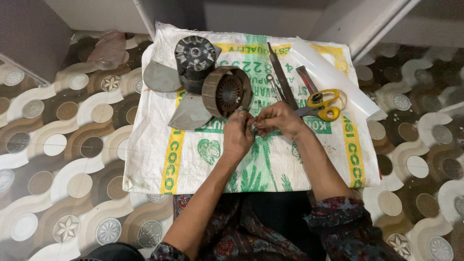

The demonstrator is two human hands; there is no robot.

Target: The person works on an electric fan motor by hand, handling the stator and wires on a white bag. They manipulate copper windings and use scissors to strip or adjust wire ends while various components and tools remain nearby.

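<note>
My left hand (238, 135) and my right hand (278, 119) meet over a white woven sack (154, 150) spread on the floor. Their fingertips pinch a small object between them, too small to identify. Just beyond my left hand stands a round brown motor stator (226, 92) on its edge. Behind it sits a dark fan motor body (195, 58) with grey blades (189, 113). Yellow-handled scissors (323, 104) lie right of my right hand.
A long dark file (282, 77), a small spanner (274, 86) and a red-handled tool (306, 79) lie at the sack's far side. A white sheet (333, 77) rests at the far right corner. Patterned floor tiles (63, 145) surround the sack.
</note>
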